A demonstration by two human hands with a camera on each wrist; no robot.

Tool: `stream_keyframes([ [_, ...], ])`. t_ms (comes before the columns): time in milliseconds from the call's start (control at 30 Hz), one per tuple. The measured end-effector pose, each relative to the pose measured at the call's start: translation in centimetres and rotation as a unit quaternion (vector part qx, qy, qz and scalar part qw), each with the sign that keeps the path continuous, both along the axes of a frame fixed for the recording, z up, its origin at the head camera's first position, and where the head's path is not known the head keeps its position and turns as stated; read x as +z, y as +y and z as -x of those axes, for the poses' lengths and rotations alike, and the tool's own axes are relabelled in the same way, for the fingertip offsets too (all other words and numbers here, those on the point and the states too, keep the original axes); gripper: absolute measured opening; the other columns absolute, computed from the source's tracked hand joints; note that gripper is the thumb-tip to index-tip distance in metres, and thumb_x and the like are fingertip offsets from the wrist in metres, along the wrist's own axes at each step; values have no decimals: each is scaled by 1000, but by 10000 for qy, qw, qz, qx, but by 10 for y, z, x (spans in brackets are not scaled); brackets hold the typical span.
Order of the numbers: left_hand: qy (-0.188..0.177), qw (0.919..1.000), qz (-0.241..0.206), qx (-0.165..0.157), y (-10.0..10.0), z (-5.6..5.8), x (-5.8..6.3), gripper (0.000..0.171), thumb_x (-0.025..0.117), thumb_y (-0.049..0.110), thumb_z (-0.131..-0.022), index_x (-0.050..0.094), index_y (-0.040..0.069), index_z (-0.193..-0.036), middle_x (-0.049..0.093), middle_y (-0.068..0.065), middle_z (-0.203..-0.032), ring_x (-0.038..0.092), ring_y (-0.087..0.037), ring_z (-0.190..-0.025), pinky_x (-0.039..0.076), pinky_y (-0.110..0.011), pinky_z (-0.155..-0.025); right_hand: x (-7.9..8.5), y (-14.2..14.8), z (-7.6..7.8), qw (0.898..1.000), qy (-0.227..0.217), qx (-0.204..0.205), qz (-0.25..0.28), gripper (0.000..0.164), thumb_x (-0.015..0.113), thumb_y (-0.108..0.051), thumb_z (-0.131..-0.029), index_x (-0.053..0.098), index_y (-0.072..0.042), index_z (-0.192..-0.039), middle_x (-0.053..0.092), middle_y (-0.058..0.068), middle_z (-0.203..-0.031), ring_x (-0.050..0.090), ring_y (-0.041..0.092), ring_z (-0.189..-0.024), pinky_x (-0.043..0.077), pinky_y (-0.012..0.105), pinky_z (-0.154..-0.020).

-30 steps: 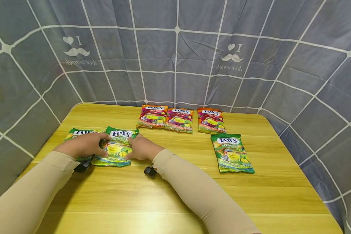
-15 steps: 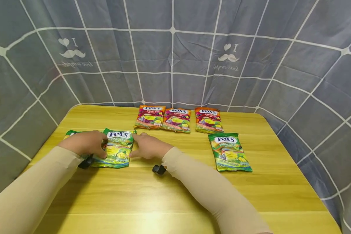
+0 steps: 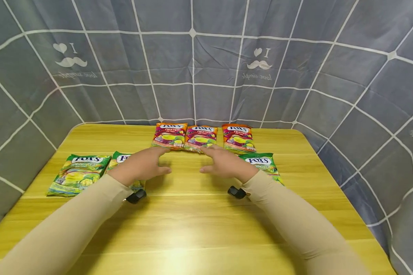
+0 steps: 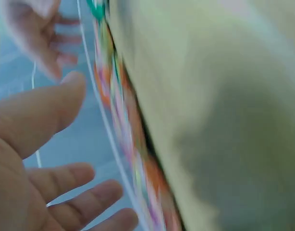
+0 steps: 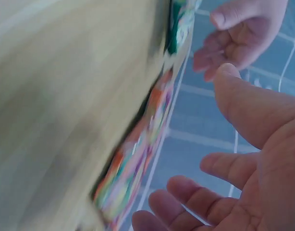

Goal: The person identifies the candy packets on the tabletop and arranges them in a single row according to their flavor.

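My left hand (image 3: 142, 165) and right hand (image 3: 223, 162) hover over the middle of the table, palms facing each other, fingers extended and holding nothing. Just beyond them lie two orange-and-purple Fox's Fruits candy bags, a left one (image 3: 169, 136) and a middle one (image 3: 201, 139); the right fingertips overlap the middle bag's lower edge. A third Fruits bag (image 3: 239, 138) lies a little to the right. A green Spring Tea candy bag (image 3: 115, 160) is partly hidden behind my left hand, and another green bag (image 3: 261, 162) behind my right. The wrist views show both hands' spread fingers.
At the far left of the wooden table (image 3: 179, 229) lies another green Spring Tea bag (image 3: 78, 175), beside the partly hidden one. A grey curtain (image 3: 172, 57) with white grid lines hangs along the back and sides.
Both hands have let go of the left green bag pair and moved right toward the middle. The view has shifted slightly right; the bags appear to stay in place.
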State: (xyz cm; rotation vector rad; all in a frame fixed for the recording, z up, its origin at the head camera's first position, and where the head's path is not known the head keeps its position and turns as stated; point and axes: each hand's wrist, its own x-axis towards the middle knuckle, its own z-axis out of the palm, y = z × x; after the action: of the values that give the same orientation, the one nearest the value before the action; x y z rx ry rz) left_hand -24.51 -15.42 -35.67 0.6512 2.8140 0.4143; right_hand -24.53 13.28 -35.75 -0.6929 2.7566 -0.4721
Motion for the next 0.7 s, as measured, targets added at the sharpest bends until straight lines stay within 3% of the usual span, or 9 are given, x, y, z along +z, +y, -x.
stream_keyframes([
  [100, -99, 9992, -364, -123, 39, -4, -8, 82, 72, 45, -99, 38, 4, -162, 43, -21, -165, 40, -42, -153, 34, -57, -125, 2, 34, -3, 9996, 56, -234, -111, 80, 70, -42, -102, 34, -14, -166, 35, 19, -169, 36, 39, -156, 37, 58, -124],
  [267, -450, 9959, -766, -192, 102, -6, -21, 86, 70, 51, -99, 33, 9, -166, 38, -13, -169, 36, -34, -157, 31, -51, -129, 1, 92, -8, 9974, -139, -578, -412, 82, 69, -40, -103, 27, -13, -168, 28, 23, -171, 22, 48, -159, 30, 66, -124],
  [500, -919, 9873, -1268, -250, 167, -1, -37, 90, 69, 53, -99, 28, 10, -168, 37, -12, -170, 35, -32, -158, 29, -47, -130, -6, 154, -13, 9909, -372, -1038, -778, 87, 69, -46, -101, 26, -10, -168, 32, 36, -162, 42, 54, -145, 40, 66, -117],
  [700, -1016, 9849, -1273, -580, 213, -2, -47, 95, 68, 54, -99, 22, 8, -169, 37, -13, -170, 36, -30, -157, 32, -44, -129, -8, 189, -18, 9847, -852, -1085, -1065, 90, 71, -45, -100, 27, -3, -166, 47, 37, -149, 61, 41, -124, 51, 59, -105],
])
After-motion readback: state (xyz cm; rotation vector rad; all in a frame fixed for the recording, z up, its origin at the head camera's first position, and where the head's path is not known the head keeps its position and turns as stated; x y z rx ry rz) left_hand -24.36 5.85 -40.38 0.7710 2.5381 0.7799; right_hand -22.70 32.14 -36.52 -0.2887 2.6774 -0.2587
